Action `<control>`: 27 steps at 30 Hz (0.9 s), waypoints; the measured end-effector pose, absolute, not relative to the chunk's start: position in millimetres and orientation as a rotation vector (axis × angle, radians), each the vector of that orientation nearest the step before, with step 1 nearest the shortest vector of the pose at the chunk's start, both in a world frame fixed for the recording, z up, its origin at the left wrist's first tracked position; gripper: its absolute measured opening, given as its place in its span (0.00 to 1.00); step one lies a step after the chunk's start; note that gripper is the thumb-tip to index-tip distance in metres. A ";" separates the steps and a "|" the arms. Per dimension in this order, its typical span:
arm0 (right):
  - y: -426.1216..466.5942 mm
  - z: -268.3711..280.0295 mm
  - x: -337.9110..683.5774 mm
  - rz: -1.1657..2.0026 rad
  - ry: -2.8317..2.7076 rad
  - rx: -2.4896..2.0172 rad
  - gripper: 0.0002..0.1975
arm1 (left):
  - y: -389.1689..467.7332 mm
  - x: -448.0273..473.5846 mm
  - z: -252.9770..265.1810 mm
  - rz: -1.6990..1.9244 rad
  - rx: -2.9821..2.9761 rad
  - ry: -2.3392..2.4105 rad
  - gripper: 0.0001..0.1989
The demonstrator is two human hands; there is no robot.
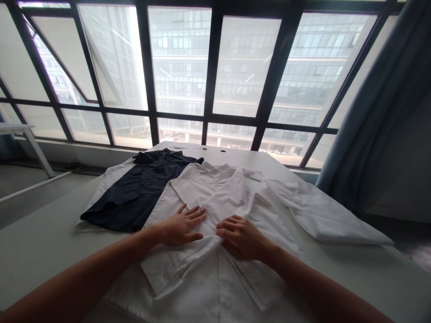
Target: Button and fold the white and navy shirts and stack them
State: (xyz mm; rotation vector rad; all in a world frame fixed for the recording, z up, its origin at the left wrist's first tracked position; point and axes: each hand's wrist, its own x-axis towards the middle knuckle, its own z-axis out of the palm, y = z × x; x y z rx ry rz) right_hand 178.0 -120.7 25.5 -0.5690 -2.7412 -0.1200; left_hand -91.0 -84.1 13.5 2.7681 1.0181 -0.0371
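White shirt (215,190) on counter (37,251), at four o'clock from dark shirt (138,188), under flat, spread left hand (182,226) and, apart, curled right hand (242,236) of uncertain grip; best smoothed lightly outward, palm-flat.

Looks like an office or workroom, facing dark-framed windows (247,67) up top, overlooking a glassy multi-storey building (313,72), with white counter (43,237) below and curtain (373,107) at right.
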 end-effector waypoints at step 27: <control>-163.3 26.7 107.4 -0.113 -2.828 -0.305 0.13 | -82.0 -96.1 3.4 0.043 2.749 0.982 0.31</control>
